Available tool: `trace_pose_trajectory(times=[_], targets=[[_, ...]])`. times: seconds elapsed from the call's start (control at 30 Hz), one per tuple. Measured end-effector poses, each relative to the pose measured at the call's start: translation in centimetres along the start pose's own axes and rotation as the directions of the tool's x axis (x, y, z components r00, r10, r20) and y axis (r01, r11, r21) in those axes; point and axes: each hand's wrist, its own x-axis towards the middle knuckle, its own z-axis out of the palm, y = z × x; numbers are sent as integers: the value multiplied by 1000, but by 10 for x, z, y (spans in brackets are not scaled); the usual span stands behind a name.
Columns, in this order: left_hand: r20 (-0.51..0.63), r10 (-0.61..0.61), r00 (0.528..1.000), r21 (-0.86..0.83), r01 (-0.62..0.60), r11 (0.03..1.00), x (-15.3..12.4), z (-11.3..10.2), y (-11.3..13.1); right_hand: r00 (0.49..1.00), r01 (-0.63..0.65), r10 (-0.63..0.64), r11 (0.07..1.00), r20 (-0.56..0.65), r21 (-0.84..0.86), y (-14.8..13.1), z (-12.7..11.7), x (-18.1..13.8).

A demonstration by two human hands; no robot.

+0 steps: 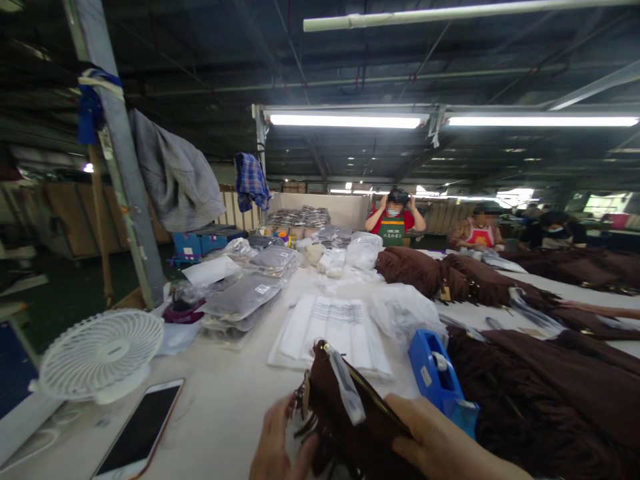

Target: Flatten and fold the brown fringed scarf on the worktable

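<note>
A brown fringed bag is held up at the table's near edge, with a small clear plastic packet hanging from its top. My left hand grips the bag's left side by the fringe. My right hand holds its right side from behind. A blue tape dispenser stands just right of the bag, close to my right hand.
A white fan and a phone lie at the near left. Flat plastic bags and packed grey items fill the white table. Brown fringed bags are heaped at right. Several people work at the far end.
</note>
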Motion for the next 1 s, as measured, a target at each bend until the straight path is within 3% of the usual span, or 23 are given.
trace_pose_trajectory(times=[0.03,0.07,0.1,0.13,0.17,0.23,0.3,0.37,0.47,0.57,0.7,0.87,1.0], targets=[[-98,176,980,185,-156,970,11,-10,16,1000,-12,14,996,23,-90,-5,1,0],[-92,330,940,320,-286,903,22,-18,35,998,-24,33,988,53,-154,-10,2,0],[11,444,896,402,-410,819,33,-23,55,995,-34,52,978,84,-205,-17,4,0],[176,479,860,442,-504,742,43,-26,74,992,-37,66,969,108,-245,-23,7,0],[387,429,816,457,-574,679,53,-27,91,991,-31,66,962,119,-273,-28,10,1],[656,202,727,482,-609,629,68,-25,115,992,8,31,955,125,-296,-34,16,1],[782,-30,622,506,-606,613,77,-28,122,990,44,-4,958,141,-283,-32,21,1],[812,-166,559,542,-619,568,81,-37,119,990,54,-16,960,140,-275,-25,23,1],[786,-247,567,602,-610,515,82,-57,113,990,72,-37,961,133,-268,-17,24,4],[786,-243,569,596,-589,546,79,-67,112,978,46,17,953,207,-299,-19,22,11],[818,-140,558,539,-657,527,73,-55,104,969,63,22,942,248,-330,-24,23,19],[744,-279,608,668,-658,347,76,-30,87,973,149,-80,935,218,-322,-21,22,22],[733,-258,629,680,-665,311,87,-30,84,989,113,-69,924,130,-366,-2,15,21]])
